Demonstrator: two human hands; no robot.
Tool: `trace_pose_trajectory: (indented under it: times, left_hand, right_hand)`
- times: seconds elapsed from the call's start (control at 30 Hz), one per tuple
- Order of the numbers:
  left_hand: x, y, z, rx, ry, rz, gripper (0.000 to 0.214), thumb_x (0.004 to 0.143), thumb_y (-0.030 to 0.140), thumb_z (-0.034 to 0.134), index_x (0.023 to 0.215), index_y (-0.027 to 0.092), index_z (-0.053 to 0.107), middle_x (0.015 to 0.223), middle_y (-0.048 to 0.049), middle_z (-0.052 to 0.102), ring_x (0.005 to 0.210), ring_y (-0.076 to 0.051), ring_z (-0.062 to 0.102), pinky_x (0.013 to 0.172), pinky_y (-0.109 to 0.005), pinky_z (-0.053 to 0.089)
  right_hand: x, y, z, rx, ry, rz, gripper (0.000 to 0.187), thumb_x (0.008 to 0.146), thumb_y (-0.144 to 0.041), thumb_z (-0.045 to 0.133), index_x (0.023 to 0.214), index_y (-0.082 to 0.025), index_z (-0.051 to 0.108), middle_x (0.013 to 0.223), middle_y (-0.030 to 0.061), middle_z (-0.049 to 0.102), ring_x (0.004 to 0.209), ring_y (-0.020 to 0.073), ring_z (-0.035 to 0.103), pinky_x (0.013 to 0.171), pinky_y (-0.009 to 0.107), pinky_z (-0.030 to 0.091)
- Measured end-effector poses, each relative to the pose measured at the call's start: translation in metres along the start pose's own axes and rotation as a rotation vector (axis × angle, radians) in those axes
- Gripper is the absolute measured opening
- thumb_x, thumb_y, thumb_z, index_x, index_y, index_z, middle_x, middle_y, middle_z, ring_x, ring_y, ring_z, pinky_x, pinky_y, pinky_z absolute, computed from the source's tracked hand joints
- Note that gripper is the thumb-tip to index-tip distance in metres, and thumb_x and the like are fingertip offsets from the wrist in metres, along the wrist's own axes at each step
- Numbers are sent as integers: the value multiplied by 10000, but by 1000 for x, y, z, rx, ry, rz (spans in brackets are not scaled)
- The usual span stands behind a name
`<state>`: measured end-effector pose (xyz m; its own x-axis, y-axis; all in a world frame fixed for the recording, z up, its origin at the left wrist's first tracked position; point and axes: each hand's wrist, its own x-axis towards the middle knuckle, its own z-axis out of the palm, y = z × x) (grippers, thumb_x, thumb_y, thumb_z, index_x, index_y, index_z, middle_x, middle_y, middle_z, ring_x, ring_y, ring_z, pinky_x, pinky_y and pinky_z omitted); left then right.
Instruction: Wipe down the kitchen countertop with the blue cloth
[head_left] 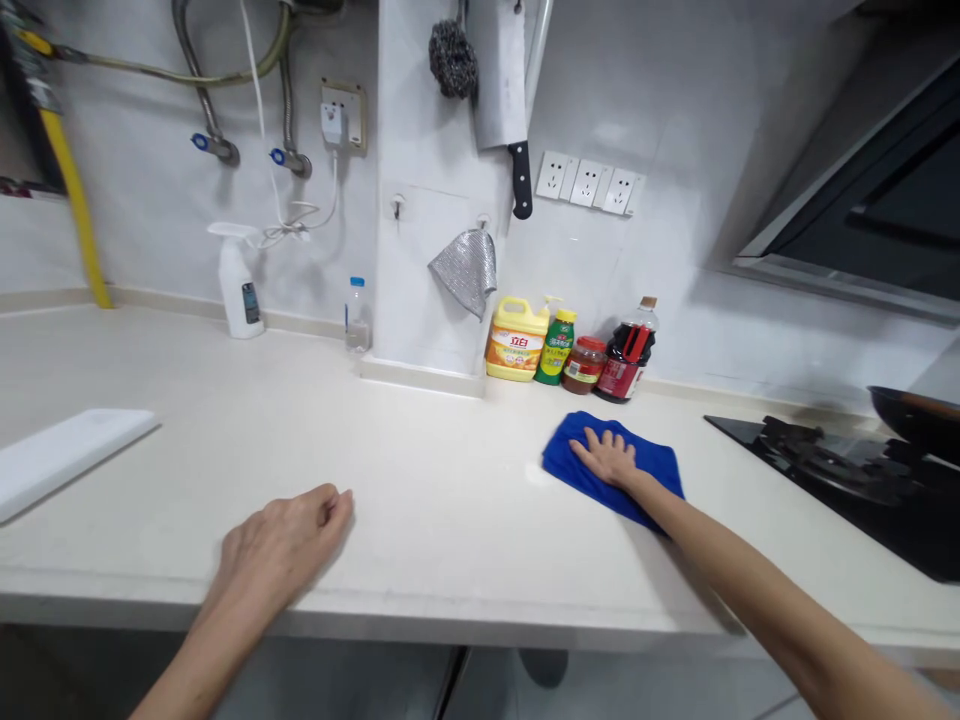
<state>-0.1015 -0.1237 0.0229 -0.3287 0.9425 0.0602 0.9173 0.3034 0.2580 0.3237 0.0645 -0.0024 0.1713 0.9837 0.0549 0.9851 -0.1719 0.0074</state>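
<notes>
Flat on the pale countertop [450, 500] lies a blue cloth [652, 465], spread out with its edges uneven. My right hand [609, 460] rests on top of it, palm down with the fingers spread, pressing on the cloth. My left hand [289, 540] is curled into a loose fist at the counter's front left, apart from the cloth. Nothing shows in that fist.
Along the wall stand a yellow detergent jug [517, 340], a green bottle [556, 348], a red-lidded jar [585, 366] and a dark sauce bottle [628, 352]. A gas stove [847, 480] is at right. A white spray bottle [240, 290] stands left. A cleaver [501, 80] hangs above.
</notes>
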Motion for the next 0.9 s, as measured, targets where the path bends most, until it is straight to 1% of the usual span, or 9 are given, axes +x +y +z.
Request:
trace_pose_trajectory:
  times: [0.13, 0.2, 0.27, 0.33, 0.43, 0.53, 0.67, 0.77, 0.9]
  left_hand:
    - [3, -4, 4, 3, 6, 20, 464, 920, 504, 258, 768, 256, 620, 795, -87, 668, 768, -308, 604, 697, -421, 405]
    - [4, -5, 5, 7, 3, 24, 460, 914, 504, 261, 753, 259, 616, 779, -81, 668, 763, -306, 606, 699, -414, 403]
    - [4, -5, 4, 14, 7, 25, 455, 906, 503, 266, 749, 259, 616, 781, -80, 669, 781, -309, 611, 710, -408, 404]
    - [4, -5, 3, 18, 11, 17, 464, 904, 505, 259, 754, 259, 623, 788, -86, 672, 803, -318, 616, 717, -409, 404]
    - [4, -4, 1, 7, 0, 3, 503, 910, 517, 234, 765, 257, 639, 794, -99, 675, 827, -330, 620, 722, -417, 404]
    - [5, -5, 0, 2, 2, 3, 539, 915, 532, 212, 835, 257, 669, 844, -120, 684, 877, -349, 623, 735, -428, 405]
    - [6, -6, -3, -5, 15, 9, 580, 920, 543, 194, 982, 245, 688, 947, -153, 696, 953, -378, 622, 759, -444, 410]
    - [3, -6, -6, -21, 24, 13, 582, 914, 561, 198, 936, 251, 689, 971, -139, 702, 967, -360, 623, 760, -420, 417]
    - [-1, -6, -10, -25, 35, 28, 557, 903, 572, 209, 798, 251, 653, 917, -107, 707, 928, -321, 627, 704, -361, 410]
  right_hand:
    - [18, -81, -6, 35, -14, -129, 757, 970, -662, 210, 1552, -180, 268, 1558, 234, 279, 1430, 421, 263, 1100, 617, 203]
    - [19, -121, -9, 57, -25, -225, 753, 975, -656, 219, 1556, -178, 253, 1574, 233, 248, 1445, 421, 226, 1112, 620, 176]
    - [14, -155, -12, 77, -38, -341, 749, 983, -648, 224, 1563, -175, 229, 1597, 223, 201, 1464, 413, 175, 1134, 607, 138]
    - [2, -182, -15, 91, -50, -460, 748, 988, -641, 224, 1570, -170, 205, 1614, 211, 162, 1476, 402, 139, 1153, 588, 111]
    - [-26, -201, -19, 96, -62, -613, 742, 987, -647, 249, 1574, -197, 196, 1630, 172, 141, 1490, 371, 114, 1175, 549, 102]
    - [-63, -202, -22, 109, -61, -832, 739, 980, -657, 284, 1575, -227, 197, 1638, 141, 128, 1499, 351, 85, 1188, 538, 97]
    - [-118, -184, -28, 163, -64, -1175, 756, 971, -662, 331, 1572, -220, 207, 1641, 138, 84, 1503, 345, 43, 1200, 536, 51]
    - [-156, -155, -34, 209, -103, -1320, 725, 980, -634, 352, 1575, -254, 188, 1647, 109, 41, 1508, 312, -1, 1210, 513, 26]
    - [-190, -93, -42, 298, -186, -1359, 764, 936, -629, 480, 1569, -315, 190, 1651, 65, 17, 1510, 290, -7, 1215, 519, 14]
